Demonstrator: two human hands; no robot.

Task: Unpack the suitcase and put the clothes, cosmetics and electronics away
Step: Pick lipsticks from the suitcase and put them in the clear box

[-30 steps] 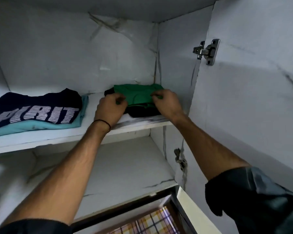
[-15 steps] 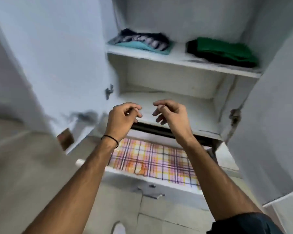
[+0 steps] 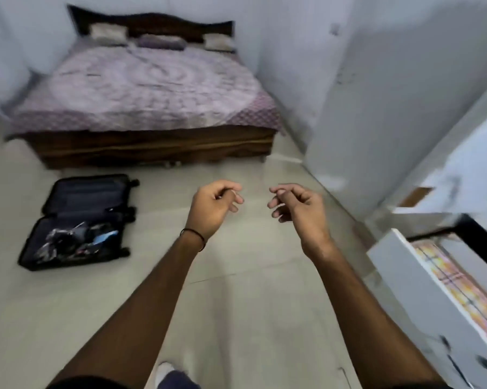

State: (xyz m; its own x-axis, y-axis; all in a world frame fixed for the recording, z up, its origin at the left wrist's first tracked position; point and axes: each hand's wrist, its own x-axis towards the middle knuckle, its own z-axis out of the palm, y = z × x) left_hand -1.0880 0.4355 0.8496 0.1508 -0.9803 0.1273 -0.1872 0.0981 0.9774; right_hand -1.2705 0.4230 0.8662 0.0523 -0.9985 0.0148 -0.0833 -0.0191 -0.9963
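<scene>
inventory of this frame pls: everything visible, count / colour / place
suitcase: 1, black, open flat on the floor, left
loose items: count unclear (blurred), mixed colours, in the suitcase's near half
bed: 1, dark wood with purple patterned cover, against the far wall
pillows: 3, two pale and one purple, at the headboard
wardrobe door: 1, white, right
drawer: 1, white, pulled open, lower right
drawer liner: 1, orange-pink check, inside the drawer
floor: pale tiles
wristband: 1, black, left wrist
left hand: centre, fingers loosely curled, holding nothing
right hand: centre right, fingers loosely curled, holding nothing
</scene>
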